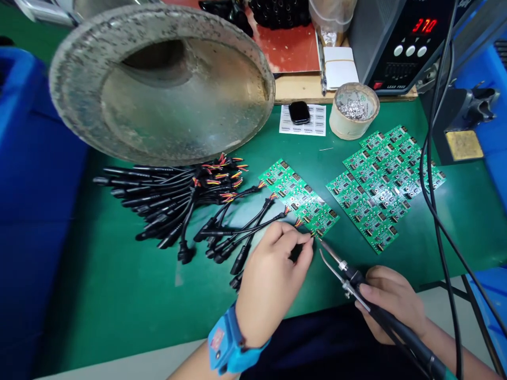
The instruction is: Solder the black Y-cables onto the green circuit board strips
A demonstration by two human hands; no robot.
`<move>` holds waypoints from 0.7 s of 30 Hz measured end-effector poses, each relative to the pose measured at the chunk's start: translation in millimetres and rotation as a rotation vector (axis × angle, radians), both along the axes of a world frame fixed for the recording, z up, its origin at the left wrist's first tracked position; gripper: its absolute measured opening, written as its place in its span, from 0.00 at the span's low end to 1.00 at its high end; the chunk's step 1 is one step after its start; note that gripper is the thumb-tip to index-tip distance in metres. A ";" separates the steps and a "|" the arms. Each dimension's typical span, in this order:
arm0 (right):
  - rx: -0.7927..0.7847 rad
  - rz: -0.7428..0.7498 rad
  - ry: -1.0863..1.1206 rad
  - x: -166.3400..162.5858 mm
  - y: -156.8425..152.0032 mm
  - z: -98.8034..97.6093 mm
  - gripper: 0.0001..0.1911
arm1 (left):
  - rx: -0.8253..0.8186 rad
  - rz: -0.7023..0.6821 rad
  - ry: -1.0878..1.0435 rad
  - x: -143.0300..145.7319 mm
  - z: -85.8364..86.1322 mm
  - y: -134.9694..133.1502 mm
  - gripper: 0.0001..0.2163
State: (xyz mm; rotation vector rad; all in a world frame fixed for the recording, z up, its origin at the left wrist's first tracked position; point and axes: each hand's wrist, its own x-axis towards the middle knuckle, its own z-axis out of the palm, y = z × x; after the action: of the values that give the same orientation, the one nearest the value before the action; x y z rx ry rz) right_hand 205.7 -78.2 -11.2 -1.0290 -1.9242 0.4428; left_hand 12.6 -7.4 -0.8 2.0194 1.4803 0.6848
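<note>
"One board strip [299, 196] lies flat on our green bench [150, 306]?"

"Yes. At its nearest corner, our left hand [273, 264] pinches thin wires [312, 235] between thumb and forefinger. Our right hand [392, 301], nearer us than the strip, wraps its fingers round the soldering iron [352, 274], tip beside that corner."

"Our black cables [166, 199]?"

"Left of the strip; other boards [362, 206] lie right of it."
</note>
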 end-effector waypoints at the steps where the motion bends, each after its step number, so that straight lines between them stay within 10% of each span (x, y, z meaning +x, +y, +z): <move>1: -0.002 -0.002 0.000 -0.1 0.2 -0.3 0.24 | -0.009 0.000 -0.003 -0.3 -0.1 0.3 0.04; 21: -0.050 0.014 -0.026 0.5 -4.3 -5.8 0.26 | 0.054 0.028 0.071 4.5 -2.9 -0.9 0.03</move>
State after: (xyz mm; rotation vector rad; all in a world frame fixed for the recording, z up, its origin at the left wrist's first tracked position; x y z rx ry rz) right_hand 206.2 -82.6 -17.0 -1.0587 -1.9534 0.4904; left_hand 17.1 -8.2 -3.6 2.0868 1.5494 0.6772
